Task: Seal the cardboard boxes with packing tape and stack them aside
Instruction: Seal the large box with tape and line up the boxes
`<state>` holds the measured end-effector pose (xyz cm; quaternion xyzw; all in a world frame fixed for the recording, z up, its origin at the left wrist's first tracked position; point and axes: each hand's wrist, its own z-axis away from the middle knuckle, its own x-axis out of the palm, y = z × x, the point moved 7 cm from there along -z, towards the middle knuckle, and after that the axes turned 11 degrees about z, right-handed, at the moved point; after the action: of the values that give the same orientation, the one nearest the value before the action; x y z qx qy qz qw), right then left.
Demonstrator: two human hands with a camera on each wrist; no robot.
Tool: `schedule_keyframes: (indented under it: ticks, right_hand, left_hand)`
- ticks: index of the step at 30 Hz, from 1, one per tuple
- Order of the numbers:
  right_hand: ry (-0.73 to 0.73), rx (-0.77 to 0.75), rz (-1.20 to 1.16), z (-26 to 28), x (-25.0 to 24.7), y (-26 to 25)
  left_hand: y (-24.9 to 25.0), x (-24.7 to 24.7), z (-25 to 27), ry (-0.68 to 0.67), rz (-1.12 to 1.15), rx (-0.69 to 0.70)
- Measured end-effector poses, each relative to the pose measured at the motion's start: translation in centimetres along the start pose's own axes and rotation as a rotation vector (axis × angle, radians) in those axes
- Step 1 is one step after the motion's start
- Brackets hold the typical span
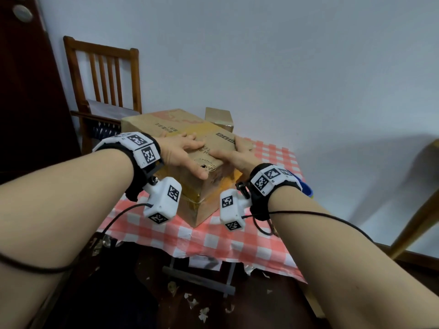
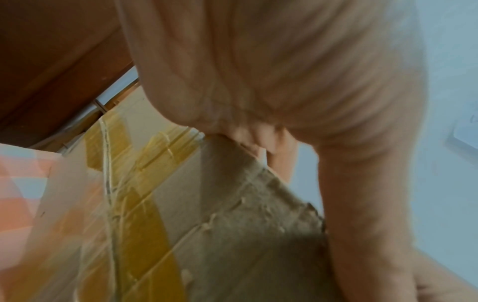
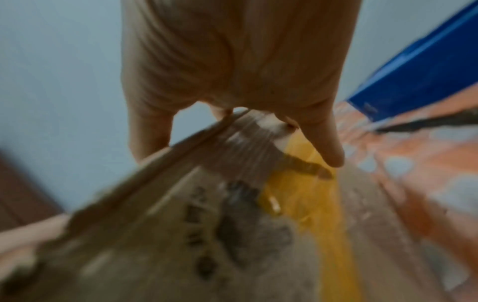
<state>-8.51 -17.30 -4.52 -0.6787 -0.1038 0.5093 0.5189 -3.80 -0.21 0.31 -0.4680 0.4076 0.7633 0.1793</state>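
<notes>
A large cardboard box (image 1: pixel 171 124) with printed text and strips of yellow tape (image 1: pixel 192 193) lies on the red-checked table (image 1: pixel 213 238). My left hand (image 1: pixel 183 150) lies flat on the box top, fingers spread and thumb reaching toward the near corner. My right hand (image 1: pixel 235 155) rests over the top right edge, its thumb pointing left across the top. In the right wrist view the right hand (image 3: pixel 232 61) straddles that edge, with one straight finger down the taped side (image 3: pixel 310 204). In the left wrist view the left hand's palm (image 2: pixel 258 71) covers the box corner (image 2: pixel 245 204).
A smaller cardboard box (image 1: pixel 218 117) stands just behind the large one. A blue object (image 1: pixel 307 189) lies on the table by my right wrist. A wooden chair (image 1: pixel 102 74) stands at the far left beside a dark door (image 1: pixel 28 91). Paper scraps litter the floor.
</notes>
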Motion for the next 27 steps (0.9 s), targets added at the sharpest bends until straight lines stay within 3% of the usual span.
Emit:
schedule_keyframes:
  ticks: [7, 13, 20, 27]
  right_hand:
    - [-0.055, -0.006, -0.044, 0.5, 0.7, -0.2]
    - [0.027, -0.011, 0.356, 1.9, -2.8, -1.4]
    - [-0.034, -0.079, 0.114, 0.7, -2.4, -1.1]
    - [-0.115, -0.126, 0.142, 0.8, -2.1, -1.5]
  left_hand:
    - [0.0, 0.0, 0.1, 0.003, 0.117, 0.047]
    - [0.2, 0.0, 0.3, 0.039, 0.149, 0.08]
    - [-0.2, 0.1, -0.2, 0.046, 0.177, 0.066]
    - [-0.7, 0.3, -0.5, 0.088, 0.128, 0.082]
